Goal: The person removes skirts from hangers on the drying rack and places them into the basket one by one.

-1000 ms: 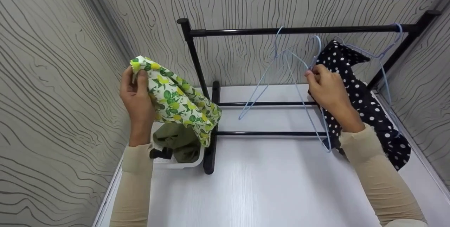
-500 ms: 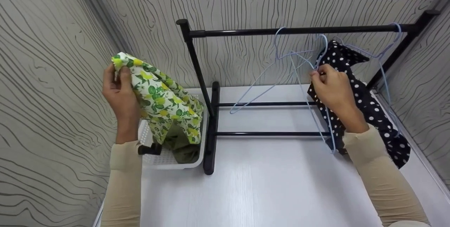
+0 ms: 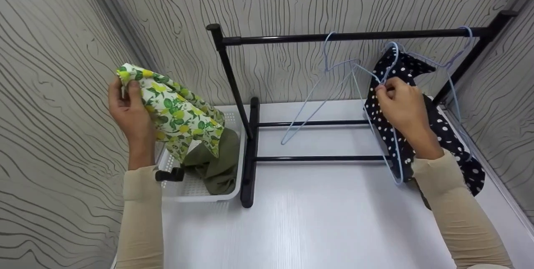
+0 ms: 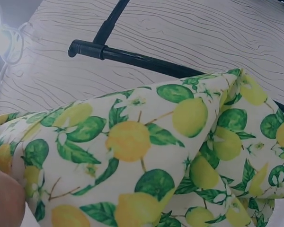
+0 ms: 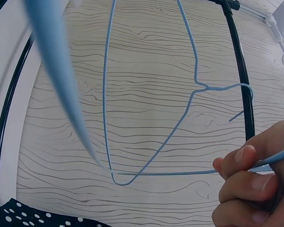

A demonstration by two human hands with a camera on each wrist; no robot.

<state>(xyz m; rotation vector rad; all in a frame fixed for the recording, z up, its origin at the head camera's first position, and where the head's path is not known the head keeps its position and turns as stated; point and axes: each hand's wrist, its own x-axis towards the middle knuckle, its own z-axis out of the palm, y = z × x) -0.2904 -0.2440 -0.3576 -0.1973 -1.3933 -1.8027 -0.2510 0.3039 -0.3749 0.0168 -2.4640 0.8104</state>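
Note:
My left hand (image 3: 132, 114) pinches the top edge of a lemon-print cloth garment (image 3: 171, 104), which drapes down to the right over a white basket. That print fills most of the left wrist view. On the right, my right hand (image 3: 402, 104) pinches a light blue wire hanger (image 3: 398, 152) just below its hook, in front of the black rack bar. The right wrist view shows fingers (image 5: 244, 184) curled round the blue wire. Another blue hanger (image 3: 306, 98) hangs on the bar, left of the held one. Behind my right hand is a black polka-dot garment (image 3: 438, 125).
The black rack (image 3: 283, 40) stands on a white surface (image 3: 300, 214). Left of its foot sits the white basket (image 3: 235, 189) with an olive green cloth (image 3: 221, 169) inside. Another blue hanger (image 3: 455, 56) hangs near the right post. Wood-patterned walls (image 3: 267, 2) enclose the area.
My left hand has moved left with the lemon-print garment, uncovering more of the basket and olive cloth. My right hand has shifted slightly right with its hanger.

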